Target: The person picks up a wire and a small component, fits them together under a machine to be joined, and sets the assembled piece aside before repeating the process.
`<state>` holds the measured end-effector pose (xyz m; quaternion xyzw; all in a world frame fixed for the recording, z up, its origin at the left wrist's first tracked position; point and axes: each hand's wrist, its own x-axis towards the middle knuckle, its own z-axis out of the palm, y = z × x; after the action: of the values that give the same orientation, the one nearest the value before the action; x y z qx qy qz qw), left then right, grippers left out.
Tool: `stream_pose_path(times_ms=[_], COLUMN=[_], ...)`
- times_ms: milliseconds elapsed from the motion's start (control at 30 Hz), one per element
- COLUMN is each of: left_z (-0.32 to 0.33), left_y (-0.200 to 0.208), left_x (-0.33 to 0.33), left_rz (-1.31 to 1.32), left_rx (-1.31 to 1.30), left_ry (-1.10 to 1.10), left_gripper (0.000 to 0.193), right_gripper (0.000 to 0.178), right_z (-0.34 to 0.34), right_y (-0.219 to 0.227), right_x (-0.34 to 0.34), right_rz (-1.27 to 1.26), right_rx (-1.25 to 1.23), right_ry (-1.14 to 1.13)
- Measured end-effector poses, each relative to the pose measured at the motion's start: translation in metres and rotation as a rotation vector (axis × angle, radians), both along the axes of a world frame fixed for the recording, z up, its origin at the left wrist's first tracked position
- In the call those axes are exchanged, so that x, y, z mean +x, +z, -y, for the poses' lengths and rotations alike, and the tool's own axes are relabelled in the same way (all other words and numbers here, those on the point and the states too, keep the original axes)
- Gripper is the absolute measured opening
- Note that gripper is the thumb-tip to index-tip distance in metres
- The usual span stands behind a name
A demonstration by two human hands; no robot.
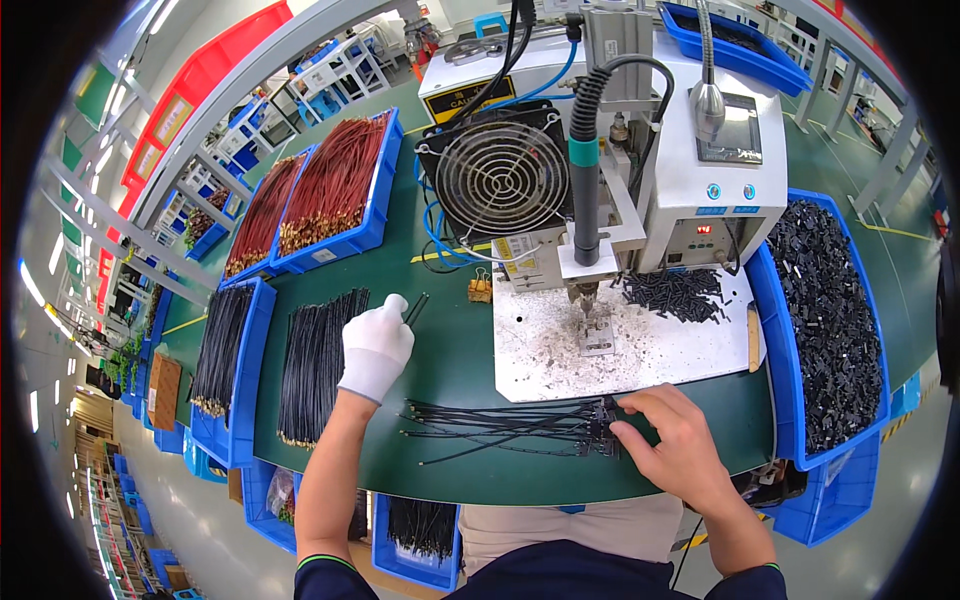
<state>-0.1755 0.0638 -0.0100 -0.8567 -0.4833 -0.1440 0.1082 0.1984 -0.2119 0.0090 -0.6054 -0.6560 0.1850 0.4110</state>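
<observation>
Two dark leads [419, 306] stick out of the gloved left hand [378, 345], whose grip looks closed on them; long axis slanting, tips up and right, away from the body. Wire bundle [545, 411] on worktop [450, 330], just left of the nearer, bare right hand [675, 440]: axis left-right, plugs [602, 428] toward that grip, thumb and finger parted; can't tell if pinching.

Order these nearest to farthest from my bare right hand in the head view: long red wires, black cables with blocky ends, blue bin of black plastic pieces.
1. Black cables with blocky ends, immediately left.
2. Blue bin of black pieces, right side.
3. Long red wires, upper left.
</observation>
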Motion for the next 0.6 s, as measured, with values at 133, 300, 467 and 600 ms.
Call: stream_pose_path(times_ms=[133,300,467,600], left_z=[0.037,0.086,0.105,0.111], left_y=[0.047,0.079,0.076,0.076], left_x=[0.031,0.082,0.113,0.127], left_rz=[0.334,0.304,0.301,0.325], left_rx=[-0.213,-0.289,-0.308,-0.360], left_ry=[-0.209,-0.610,-0.735,-0.715], left_gripper=[0.021,0.025,0.026,0.024], right_gripper=[0.027,0.028,0.020,0.016], right_z=[-0.009,-0.044,-0.062,-0.060], right_y=[0.007,0.007,0.001,-0.003], right_x=[0.006,-0.010,-0.018,-0.013], right_rz=[-0.043,-0.286,-0.353,-0.359], right_rx=[0.039,0.088,0.092,0.090], right_ry=[-0.017,0.092,0.144,0.135])
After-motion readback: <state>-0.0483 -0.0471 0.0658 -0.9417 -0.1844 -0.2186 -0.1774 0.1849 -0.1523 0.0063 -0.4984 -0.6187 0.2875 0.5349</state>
